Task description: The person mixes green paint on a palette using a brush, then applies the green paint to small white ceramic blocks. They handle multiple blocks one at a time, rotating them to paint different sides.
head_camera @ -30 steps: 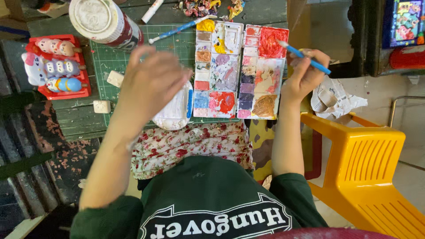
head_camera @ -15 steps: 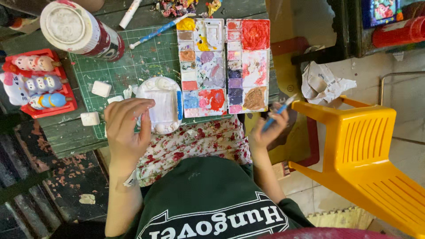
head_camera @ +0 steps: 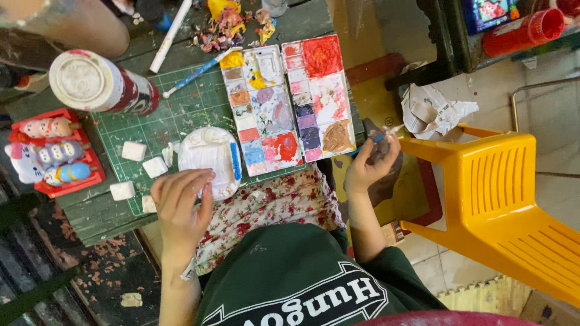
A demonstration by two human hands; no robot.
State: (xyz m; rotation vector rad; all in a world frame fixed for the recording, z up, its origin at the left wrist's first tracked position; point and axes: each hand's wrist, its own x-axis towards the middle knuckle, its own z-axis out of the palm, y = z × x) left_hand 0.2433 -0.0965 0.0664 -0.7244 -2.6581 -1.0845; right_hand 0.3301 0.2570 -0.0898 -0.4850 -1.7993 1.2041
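Work surface: green cutting mat (head_camera: 181, 115) on a dark wooden table; yellow chair (head_camera: 501, 193) off to the person's right.

Paint palette (head_camera: 290, 102), two hinged halves, lies open on the mat's right part, its wells full of mixed colour.

White moulded piece (head_camera: 208, 157) lies flat on the mat, just left of the palette, a blue streak on its right edge.

Left hand (head_camera: 181, 208): fingers loosely spread, tips touching the piece's lower left rim; steadying it, not gripping.

Right hand (head_camera: 368, 166): closed around a thin blue brush (head_camera: 377, 137), off the table edge, well apart from the piece, with the palette between them.

Judgement: a pause between brush strokes. Further painting calls for bringing the bristles back over the palette, then onto the piece.

Small white blocks (head_camera: 133, 150) sit left of it.
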